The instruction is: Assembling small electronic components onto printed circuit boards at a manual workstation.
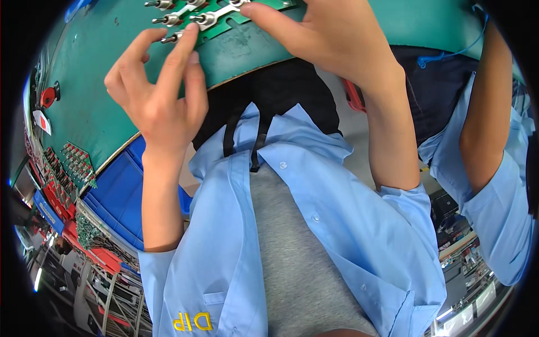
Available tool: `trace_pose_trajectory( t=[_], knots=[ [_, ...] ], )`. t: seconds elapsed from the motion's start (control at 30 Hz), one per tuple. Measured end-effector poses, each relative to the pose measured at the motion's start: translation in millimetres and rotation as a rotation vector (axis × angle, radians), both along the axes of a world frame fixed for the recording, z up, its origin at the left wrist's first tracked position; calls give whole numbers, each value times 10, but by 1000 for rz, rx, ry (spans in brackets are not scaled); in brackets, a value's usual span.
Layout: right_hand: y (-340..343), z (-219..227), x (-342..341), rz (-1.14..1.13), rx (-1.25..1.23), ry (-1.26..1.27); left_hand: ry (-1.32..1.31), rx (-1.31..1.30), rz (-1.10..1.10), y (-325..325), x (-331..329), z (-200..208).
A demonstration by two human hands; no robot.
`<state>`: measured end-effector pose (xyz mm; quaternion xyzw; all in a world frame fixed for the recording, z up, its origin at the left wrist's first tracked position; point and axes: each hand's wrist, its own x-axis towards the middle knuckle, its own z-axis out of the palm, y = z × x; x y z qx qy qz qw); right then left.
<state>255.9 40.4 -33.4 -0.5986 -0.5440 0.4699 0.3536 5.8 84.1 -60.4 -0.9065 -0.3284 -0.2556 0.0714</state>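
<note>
A green circuit board point(229, 26) lies on the green work surface at the top edge, partly cut off. It carries several metal toggle-switch-like parts point(205, 20) with dark tips and white brackets. My left hand point(154, 95) is over its near left corner, fingers bent and apart. The left index fingertip meets or hovers just above the lowest switch-like part point(170, 39); which one, I cannot tell. From the right, my right hand point(331, 39) reaches over the board, its thumb stretched to a metal part at the top edge. The other right fingers are out of the picture.
At left, a blue bin point(115, 196) sits below the table edge, near several boards with switch-like parts point(77, 162) and red trays point(92, 247). A red round object point(48, 97) lies on the table. A co-worker's arm point(485, 112) and blue cord point(443, 57) are at right.
</note>
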Motion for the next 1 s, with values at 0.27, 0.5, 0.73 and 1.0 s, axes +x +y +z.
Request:
trace_pose_trajectory(
  t=[0.27, 0.5, 0.73, 1.0],
  knots=[
    [56, -29, 35, 38, -195, -310, -15, -59, 1, -2, 27, 14],
    [111, -414, 22, -99, 726, -93, 14, -50, 40, -128, 36, 1],
    [39, -253, 137, -277, 568, -346, 70, -97, 45, -217, -6, 55],
    [218, -124, 49, -327, 502, -555, 74, -145, 52, -238, 27, 64]
  ],
)
